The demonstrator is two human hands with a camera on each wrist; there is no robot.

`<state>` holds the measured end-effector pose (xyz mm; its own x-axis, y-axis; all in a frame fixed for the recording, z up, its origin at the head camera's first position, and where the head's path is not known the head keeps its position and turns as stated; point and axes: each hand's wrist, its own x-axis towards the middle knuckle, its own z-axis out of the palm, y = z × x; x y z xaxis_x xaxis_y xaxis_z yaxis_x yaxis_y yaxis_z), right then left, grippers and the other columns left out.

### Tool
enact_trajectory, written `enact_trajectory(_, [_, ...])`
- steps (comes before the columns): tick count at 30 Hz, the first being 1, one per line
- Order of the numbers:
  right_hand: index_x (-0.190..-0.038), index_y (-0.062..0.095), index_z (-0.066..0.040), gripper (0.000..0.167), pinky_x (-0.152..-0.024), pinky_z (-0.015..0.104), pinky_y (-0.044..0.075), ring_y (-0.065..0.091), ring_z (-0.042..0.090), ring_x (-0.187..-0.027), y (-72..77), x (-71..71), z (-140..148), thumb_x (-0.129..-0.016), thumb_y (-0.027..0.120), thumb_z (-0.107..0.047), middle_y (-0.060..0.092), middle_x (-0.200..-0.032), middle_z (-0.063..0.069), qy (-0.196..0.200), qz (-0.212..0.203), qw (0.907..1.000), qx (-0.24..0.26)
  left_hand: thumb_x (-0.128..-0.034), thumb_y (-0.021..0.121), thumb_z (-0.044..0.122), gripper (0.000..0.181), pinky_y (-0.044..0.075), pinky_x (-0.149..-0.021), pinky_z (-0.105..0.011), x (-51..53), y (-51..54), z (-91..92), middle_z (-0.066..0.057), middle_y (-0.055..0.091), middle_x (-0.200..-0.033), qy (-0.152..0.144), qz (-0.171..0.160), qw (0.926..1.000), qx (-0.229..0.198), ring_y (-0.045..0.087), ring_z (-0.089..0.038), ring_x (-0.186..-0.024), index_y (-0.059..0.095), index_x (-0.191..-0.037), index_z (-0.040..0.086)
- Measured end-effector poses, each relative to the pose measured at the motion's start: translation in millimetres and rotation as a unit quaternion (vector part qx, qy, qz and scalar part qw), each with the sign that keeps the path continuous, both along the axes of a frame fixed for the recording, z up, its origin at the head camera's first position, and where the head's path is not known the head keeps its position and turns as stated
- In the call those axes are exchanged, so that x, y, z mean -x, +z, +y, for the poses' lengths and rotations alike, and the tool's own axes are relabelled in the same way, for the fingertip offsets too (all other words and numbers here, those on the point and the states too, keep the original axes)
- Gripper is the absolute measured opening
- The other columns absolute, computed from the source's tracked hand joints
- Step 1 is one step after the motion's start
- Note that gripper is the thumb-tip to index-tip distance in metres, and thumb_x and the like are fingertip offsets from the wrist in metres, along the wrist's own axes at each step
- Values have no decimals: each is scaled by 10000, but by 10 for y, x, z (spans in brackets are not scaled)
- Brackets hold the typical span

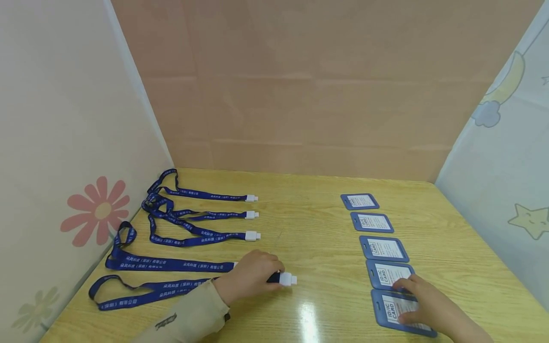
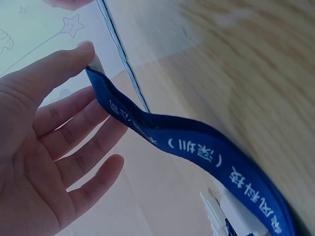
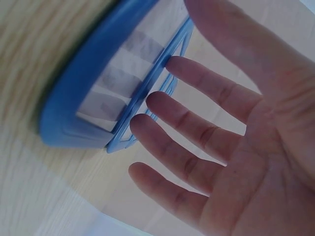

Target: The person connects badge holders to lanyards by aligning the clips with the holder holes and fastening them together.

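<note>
My left hand (image 1: 253,277) pinches the nearest dark blue lanyard (image 1: 171,286) close to its white plastic clip (image 1: 286,279), which juts out to the right of the fingers. In the left wrist view the printed strap (image 2: 197,147) runs from between thumb and fingertips back toward the table. Over the nearest blue card holder (image 1: 386,312), labelled ID/IC CARD, my right hand (image 1: 431,305) is spread. Its thumb lies over that holder, and the index fingertip is by the holder behind (image 1: 386,275). The right wrist view shows fairly straight fingers (image 3: 182,152) beside the holder edges.
Several more blue lanyards (image 1: 184,242) lie at the left, white clips pointing right; some straps overlap. Other card holders (image 1: 383,248) form a column at the right. Fabric walls (image 1: 317,95) stand at the back and both sides of the wooden table (image 1: 309,228).
</note>
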<state>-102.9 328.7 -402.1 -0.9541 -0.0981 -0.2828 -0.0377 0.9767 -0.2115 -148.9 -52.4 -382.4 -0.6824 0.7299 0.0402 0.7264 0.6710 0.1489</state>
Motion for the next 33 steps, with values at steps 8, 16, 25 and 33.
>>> enact_trajectory(8, [-1118,617,-75,709,-832,551,479,529,207,-877,-4,1,-8,-532,847,-402,590,-1086,112,-69,-97,9999,-16,-793,717,384,265,498,-798,-255,-12,7,16,83,699,-916,-13,-40,10000,20,601,-14,-786,711,-984,200])
enact_trajectory(16, [-1133,608,-65,724,-819,557,479,519,217,-872,-12,-16,-3,-535,844,-399,582,-1105,141,-180,-243,9995,0,-791,724,372,260,492,-789,-231,-27,-7,31,84,701,-915,-98,-146,9998,-99,590,-4,-780,710,-982,196])
enact_trajectory(25, [-1131,609,-73,718,-819,562,481,527,223,-878,-7,-24,-9,-536,843,-401,574,-1116,168,-141,-170,9998,0,-795,719,377,256,494,-801,-243,-36,-21,57,88,703,-924,-150,-159,9997,-143,587,3,-774,708,-977,198])
enact_trajectory(33, [-1138,609,-76,721,-820,562,475,544,242,-903,-3,-8,-6,-544,837,-415,572,-1111,174,-110,-179,9998,-11,-799,714,381,250,486,-758,-215,-36,-22,93,83,698,-898,-225,-35,9997,-101,585,5,-753,706,-966,195])
